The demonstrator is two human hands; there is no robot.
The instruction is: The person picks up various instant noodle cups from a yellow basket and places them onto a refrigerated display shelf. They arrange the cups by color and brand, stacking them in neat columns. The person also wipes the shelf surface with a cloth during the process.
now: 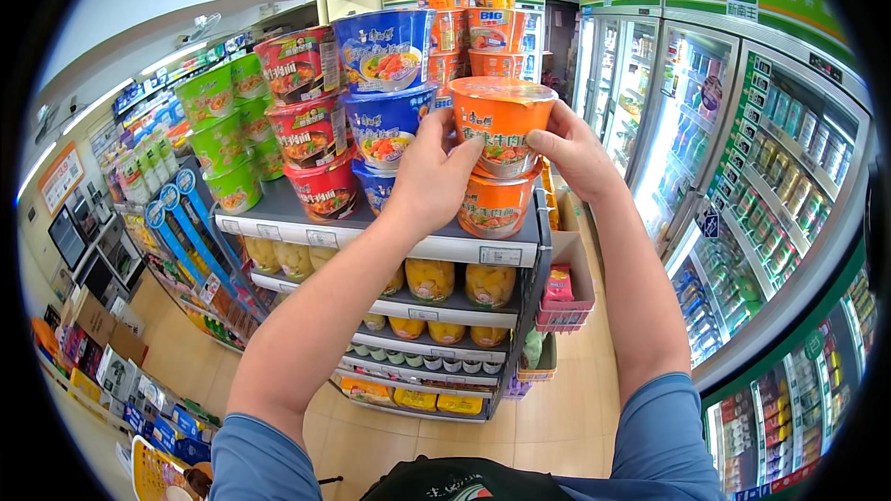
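Note:
Between my two hands is an orange instant noodle cup (pixel 502 101), gripped from both sides. My left hand (pixel 435 177) has its fingers on the cup's left wall, and my right hand (pixel 574 153) presses a thumb to its right front. Directly beneath it stands a second orange noodle cup (pixel 493 203) on the grey top shelf (pixel 445 240); whether the two cups touch cannot be made out. Left of my hands rise stacks of blue noodle cups (pixel 383 52), red noodle cups (pixel 306 129) and green noodle cups (pixel 226 142). More orange cups (pixel 495 31) are stacked behind.
Jars of yellow fruit (pixel 429 282) fill the lower shelves. Pink baskets (pixel 565 309) hang off the rack's right end. Glass-door drink coolers (pixel 779 174) line the right side. At lower left are a yellow basket (pixel 150 470) and a counter with cartons (pixel 122 369).

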